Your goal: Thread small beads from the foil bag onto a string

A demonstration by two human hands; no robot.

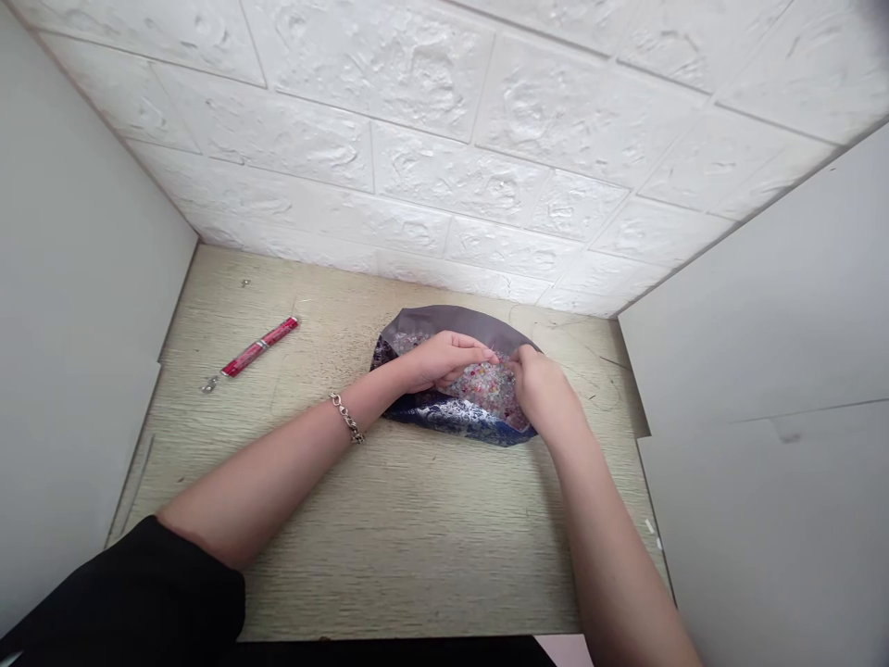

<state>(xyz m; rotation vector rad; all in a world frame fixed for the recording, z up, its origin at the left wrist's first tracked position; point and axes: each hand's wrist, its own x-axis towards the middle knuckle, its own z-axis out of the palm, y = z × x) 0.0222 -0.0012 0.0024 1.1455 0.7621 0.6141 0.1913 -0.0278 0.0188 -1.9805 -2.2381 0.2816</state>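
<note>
A grey and blue patterned pouch point(444, 424) lies open on the wooden table, its inside full of small mixed beads point(486, 384) in white, pink and red. Over the beads is my left hand point(448, 359), thumb and forefinger pinched together on something too small to make out. My right hand point(538, 375) is at the pouch's right side with its fingers curled closed; what they hold is hidden. The two hands' fingertips are close to each other above the beads.
On the left of the table point(417, 537) lies a red wrapped stick-like packet point(260, 346), with a small shiny piece point(209, 383) by its lower end. Thin threads point(590, 357) lie at the right. A white brick-patterned wall point(444, 213) and side panels point(757, 371) enclose the table.
</note>
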